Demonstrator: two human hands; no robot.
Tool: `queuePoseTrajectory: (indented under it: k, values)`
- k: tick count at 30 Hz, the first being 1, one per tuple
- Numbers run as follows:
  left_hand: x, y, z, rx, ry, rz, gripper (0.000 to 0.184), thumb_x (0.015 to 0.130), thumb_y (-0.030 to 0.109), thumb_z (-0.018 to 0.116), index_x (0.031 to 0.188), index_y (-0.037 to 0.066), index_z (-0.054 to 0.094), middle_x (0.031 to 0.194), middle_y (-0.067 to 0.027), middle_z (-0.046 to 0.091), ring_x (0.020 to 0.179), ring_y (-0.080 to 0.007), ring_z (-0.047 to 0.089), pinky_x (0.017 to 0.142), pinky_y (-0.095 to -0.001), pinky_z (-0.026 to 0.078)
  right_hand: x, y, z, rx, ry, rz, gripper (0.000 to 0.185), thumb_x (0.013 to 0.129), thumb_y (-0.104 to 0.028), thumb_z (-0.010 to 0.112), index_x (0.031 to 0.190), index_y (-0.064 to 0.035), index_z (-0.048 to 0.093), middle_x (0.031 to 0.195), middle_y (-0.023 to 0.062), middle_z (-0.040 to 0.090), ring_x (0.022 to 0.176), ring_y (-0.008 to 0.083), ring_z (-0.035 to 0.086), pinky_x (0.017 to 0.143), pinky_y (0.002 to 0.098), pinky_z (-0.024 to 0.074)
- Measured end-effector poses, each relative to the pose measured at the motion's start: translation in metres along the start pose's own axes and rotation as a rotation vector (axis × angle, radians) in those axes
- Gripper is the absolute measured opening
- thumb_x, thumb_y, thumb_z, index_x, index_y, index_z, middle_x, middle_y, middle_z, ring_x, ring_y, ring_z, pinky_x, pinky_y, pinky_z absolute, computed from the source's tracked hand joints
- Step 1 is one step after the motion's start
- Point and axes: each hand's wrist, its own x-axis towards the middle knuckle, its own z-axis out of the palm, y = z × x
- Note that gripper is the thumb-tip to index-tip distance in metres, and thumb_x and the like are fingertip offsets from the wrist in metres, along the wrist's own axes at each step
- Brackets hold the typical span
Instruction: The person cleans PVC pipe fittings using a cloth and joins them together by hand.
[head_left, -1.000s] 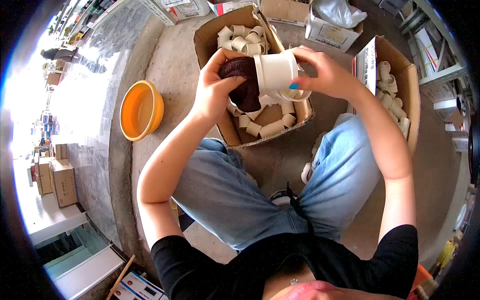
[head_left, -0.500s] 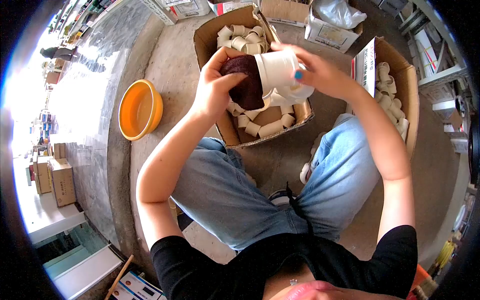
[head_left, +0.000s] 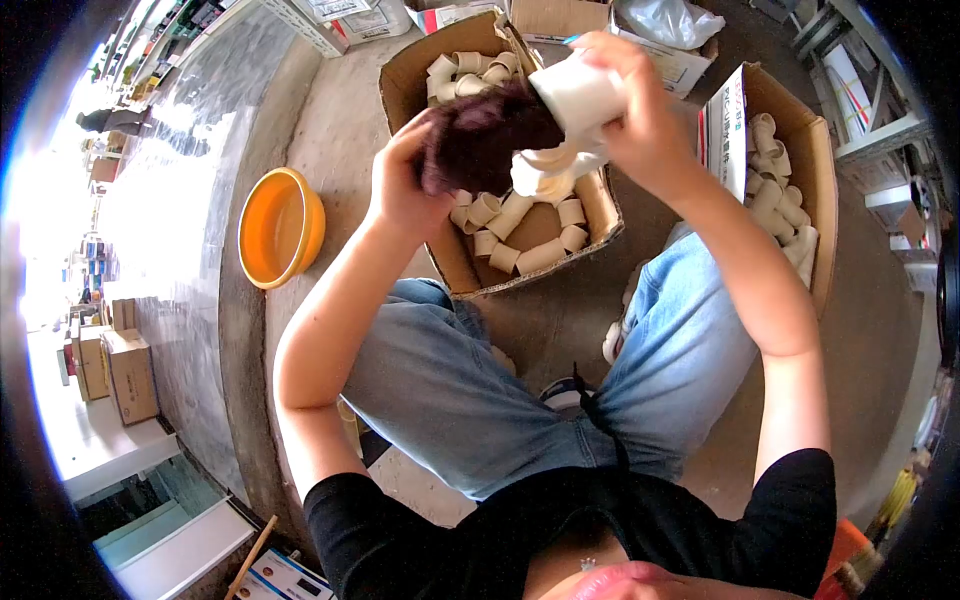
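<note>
My left hand (head_left: 408, 180) is closed round a dark maroon cloth (head_left: 485, 142), which is bunched up and pressed to the open end of a white plastic pipe fitting (head_left: 580, 92). My right hand (head_left: 648, 112) grips that fitting from the other side, fingers wrapped over its top. A side branch of the fitting points down and to the left. Both hands are raised above an open cardboard box (head_left: 612, 225). Inside it lie several cream pipe fittings (head_left: 542, 258), partly hidden behind the cloth and hands.
To the right stands another cardboard box (head_left: 822, 190) with more cream fittings (head_left: 772, 205). An orange basin (head_left: 318, 225) sits on the floor at left. Cartons and a clear plastic bag (head_left: 668, 22) are at the back. Metal shelving (head_left: 880, 148) runs along the right.
The white fitting has been raised and tilted, and my right hand has moved up with it. The cloth has shifted with my left hand and now looks looser and more bunched.
</note>
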Motion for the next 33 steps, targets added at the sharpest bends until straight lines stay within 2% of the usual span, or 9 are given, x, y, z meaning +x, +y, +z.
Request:
queuePoseTrajectory:
  k: [4,6,8,11,16,19,23,27,33]
  values:
    - [0.002,0.009,-0.014,-0.301,0.034,-0.001,0.029,0.075,0.002,0.055,0.104,-0.001,0.055,0.103,-0.0121,0.058,0.096,-0.0225,0.057,0.087,-0.0342,0.045,-0.002,0.014,-0.016,0.367,0.004,0.503,0.06,0.059,0.02,0.047,0.113,-0.0051,0.042,0.117,0.0097,0.051,0.116,0.0198,0.046,0.099,0.0327,0.0354]
    - [0.007,0.019,-0.019,-0.793,-0.076,-0.156,0.029,0.078,0.009,0.049,0.105,-0.001,0.052,0.104,-0.0136,0.057,0.097,-0.024,0.056,0.088,-0.0362,0.045,-0.001,0.017,-0.019,0.518,0.04,0.601,0.064,0.055,0.013,0.047,0.116,-0.0051,0.043,0.113,0.0079,0.053,0.113,0.0179,0.047,0.096,0.0301,0.0369]
    - [0.012,0.01,-0.026,-0.752,-0.138,-0.077,0.027,0.077,0.011,0.041,0.1,0.001,0.048,0.107,-0.0168,0.054,0.1,-0.0284,0.054,0.09,-0.0395,0.045,-0.001,0.015,-0.024,0.686,0.028,0.749,0.067,0.052,0.008,0.049,0.117,-0.0043,0.043,0.111,0.0079,0.053,0.109,0.0178,0.049,0.094,0.0286,0.0378]
    - [0.014,0.009,-0.026,-0.798,-0.044,-0.049,0.023,0.074,0.007,0.04,0.096,0.0,0.048,0.109,-0.0179,0.053,0.101,-0.0301,0.053,0.09,-0.0403,0.045,-0.001,0.019,-0.026,0.761,0.003,0.74,0.068,0.047,0.003,0.051,0.114,-0.0037,0.046,0.102,0.0085,0.056,0.098,0.0199,0.054,0.089,0.027,0.0411]
    - [0.013,0.026,-0.013,-0.66,0.224,-0.091,0.026,0.07,0.001,0.04,0.094,0.001,0.049,0.103,-0.0178,0.056,0.094,-0.0279,0.055,0.085,-0.0378,0.046,0.003,0.01,-0.027,0.833,-0.042,0.777,0.073,0.043,0.002,0.048,0.116,-0.0018,0.045,0.108,0.0081,0.054,0.104,0.0195,0.051,0.091,0.0266,0.0391]
    - [0.014,0.023,-0.014,-0.281,0.231,-0.014,0.027,0.065,0.0,0.04,0.09,0.0,0.052,0.093,-0.0157,0.059,0.085,-0.0232,0.056,0.08,-0.0323,0.046,0.005,0.008,-0.028,0.806,-0.069,0.77,0.076,0.042,0.001,0.048,0.117,-0.0033,0.045,0.111,0.0067,0.053,0.107,0.0187,0.049,0.092,0.0259,0.0378]
    - [0.01,0.036,-0.014,0.104,-0.092,0.005,0.04,0.06,0.012,0.046,0.095,-0.002,0.057,0.078,-0.0074,0.059,0.076,-0.0134,0.052,0.073,-0.0247,0.041,0.01,0.002,-0.03,0.62,-0.128,0.594,0.062,0.05,0.006,0.052,0.111,-0.0047,0.048,0.103,0.0064,0.057,0.098,0.0195,0.055,0.087,0.0274,0.0426]
    - [0.011,0.041,0.011,0.209,-0.233,0.173,0.064,0.071,0.044,0.061,0.119,0.004,0.047,0.094,-0.0091,0.058,0.094,-0.0188,0.052,0.087,-0.0303,0.038,0.015,-0.027,-0.023,0.372,-0.19,0.37,0.054,0.06,0.001,0.061,0.111,-0.0109,0.048,0.099,0.0086,0.061,0.095,0.0223,0.06,0.083,0.0342,0.0458]
    - [-0.004,0.051,0.025,0.314,-0.13,-0.015,0.057,0.067,0.027,0.075,0.113,0.0,0.054,0.097,-0.0107,0.062,0.093,-0.0169,0.058,0.085,-0.0296,0.043,0.013,-0.043,-0.002,0.278,-0.26,0.259,0.055,0.061,0.001,0.064,0.112,-0.0089,0.045,0.105,0.0131,0.059,0.1,0.031,0.058,0.084,0.0375,0.0468]
